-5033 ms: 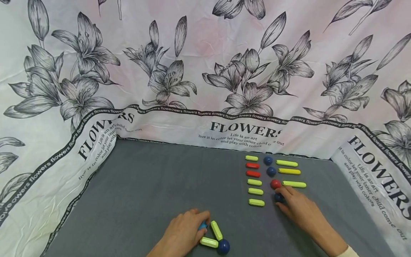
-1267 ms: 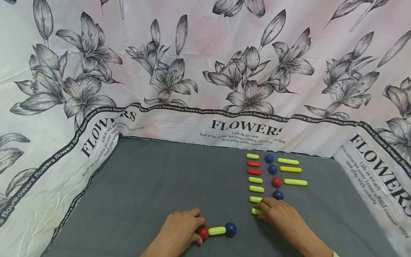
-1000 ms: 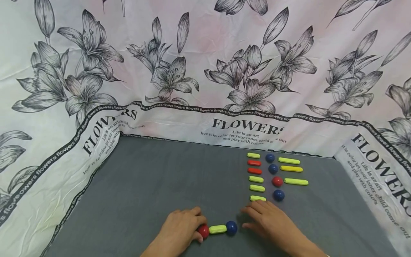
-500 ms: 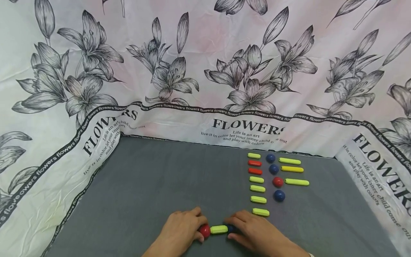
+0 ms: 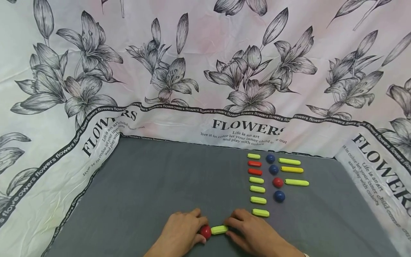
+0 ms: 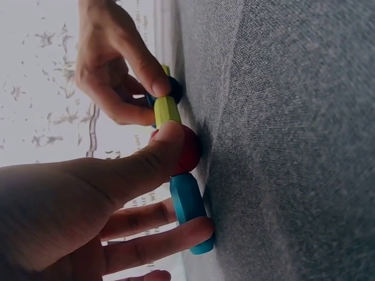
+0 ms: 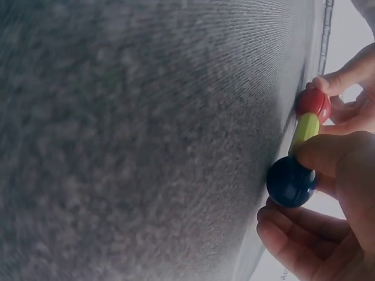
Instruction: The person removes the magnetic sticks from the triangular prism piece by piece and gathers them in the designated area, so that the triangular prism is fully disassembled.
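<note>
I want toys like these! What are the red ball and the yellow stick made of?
The red ball looks like hard, glossy plastic: light glints on it. The yellow stick looks like smooth plastic, a little duller. What is inside them cannot be seen.

Grey cloth-covered table [image 5: 154, 185], rows of yellow-green and red sticks [image 5: 257, 180], blue and red balls [image 5: 278, 182] on it

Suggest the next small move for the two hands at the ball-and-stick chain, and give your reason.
Probably the right hand should let go of the blue ball and reach for the nearest loose yellow-green stick. The chain already looks joined: red ball, yellow-green stick, blue ball, with the left hand steadying the red ball.
</note>
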Motion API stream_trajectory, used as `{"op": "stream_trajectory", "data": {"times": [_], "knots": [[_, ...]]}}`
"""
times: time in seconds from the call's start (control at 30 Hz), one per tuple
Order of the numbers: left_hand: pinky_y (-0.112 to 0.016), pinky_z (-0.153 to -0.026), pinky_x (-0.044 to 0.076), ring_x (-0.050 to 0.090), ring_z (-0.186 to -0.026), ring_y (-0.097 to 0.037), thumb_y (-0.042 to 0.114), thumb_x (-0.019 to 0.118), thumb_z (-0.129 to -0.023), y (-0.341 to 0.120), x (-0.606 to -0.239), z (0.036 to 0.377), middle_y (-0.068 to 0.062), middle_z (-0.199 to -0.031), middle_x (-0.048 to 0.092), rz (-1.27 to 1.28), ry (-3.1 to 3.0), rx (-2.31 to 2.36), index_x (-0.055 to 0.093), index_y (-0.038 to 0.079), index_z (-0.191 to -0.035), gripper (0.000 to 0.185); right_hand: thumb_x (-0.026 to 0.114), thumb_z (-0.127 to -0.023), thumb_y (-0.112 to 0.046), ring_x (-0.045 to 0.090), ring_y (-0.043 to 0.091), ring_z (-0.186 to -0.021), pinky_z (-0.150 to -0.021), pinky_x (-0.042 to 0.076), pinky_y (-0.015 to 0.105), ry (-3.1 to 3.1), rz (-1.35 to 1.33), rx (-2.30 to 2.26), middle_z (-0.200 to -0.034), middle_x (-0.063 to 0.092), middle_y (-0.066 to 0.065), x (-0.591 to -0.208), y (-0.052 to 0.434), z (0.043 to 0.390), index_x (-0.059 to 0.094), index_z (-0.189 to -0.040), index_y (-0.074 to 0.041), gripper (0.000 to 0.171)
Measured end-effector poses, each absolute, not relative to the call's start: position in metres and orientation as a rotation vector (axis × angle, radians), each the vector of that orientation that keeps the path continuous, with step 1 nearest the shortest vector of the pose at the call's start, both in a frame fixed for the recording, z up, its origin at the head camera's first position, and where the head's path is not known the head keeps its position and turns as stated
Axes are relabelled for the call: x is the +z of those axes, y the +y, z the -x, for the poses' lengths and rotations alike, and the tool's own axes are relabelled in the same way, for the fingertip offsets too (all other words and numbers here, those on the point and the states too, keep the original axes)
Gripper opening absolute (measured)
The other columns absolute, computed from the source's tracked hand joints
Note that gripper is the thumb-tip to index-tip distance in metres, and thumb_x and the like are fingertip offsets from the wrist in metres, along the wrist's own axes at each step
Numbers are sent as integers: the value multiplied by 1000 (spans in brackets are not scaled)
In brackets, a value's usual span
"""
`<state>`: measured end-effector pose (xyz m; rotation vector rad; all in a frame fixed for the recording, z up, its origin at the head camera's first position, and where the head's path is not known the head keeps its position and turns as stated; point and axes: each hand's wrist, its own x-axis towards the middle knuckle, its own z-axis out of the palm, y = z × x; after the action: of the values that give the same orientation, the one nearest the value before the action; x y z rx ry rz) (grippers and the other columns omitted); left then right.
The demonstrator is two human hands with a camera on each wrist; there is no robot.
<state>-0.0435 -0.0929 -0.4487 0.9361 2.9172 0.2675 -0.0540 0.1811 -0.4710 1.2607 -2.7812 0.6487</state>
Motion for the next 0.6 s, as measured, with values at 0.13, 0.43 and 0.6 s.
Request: {"op": "stream_trajectory", "data": {"times": [0.13, 0.43, 0.6], "knots": [[-27, -59, 49, 54, -62, -4, 57, 84, -77, -94, -449, 43, 10, -84, 56, -939, 2941, 263, 76, 32, -101, 36, 76, -101, -31, 51, -6, -85, -71, 51, 17, -2770, -1257, 637, -100, 53, -17, -469, 179, 54, 74, -118, -29, 18], [-28, -59, 48, 50, -61, -4, 56, 84, -78, -93, -448, 43, 11, -83, 53, -940, 2944, 288, 76, 33, -103, 35, 81, -96, -21, 53, -4, -87, -72, 53, 20, -2816, -1206, 633, -104, 53, -14, -458, 184, 54, 75, -118, -26, 23], [-28, -60, 48, 48, -61, -3, 55, 85, -79, -92, -448, 42, 12, -83, 53, -933, 2928, 310, 77, 33, -104, 35, 86, -91, -19, 56, -2, -88, -73, 55, 23, -2774, -1082, 561, -106, 54, -14, -450, 199, 53, 74, -118, -25, 30]]}}
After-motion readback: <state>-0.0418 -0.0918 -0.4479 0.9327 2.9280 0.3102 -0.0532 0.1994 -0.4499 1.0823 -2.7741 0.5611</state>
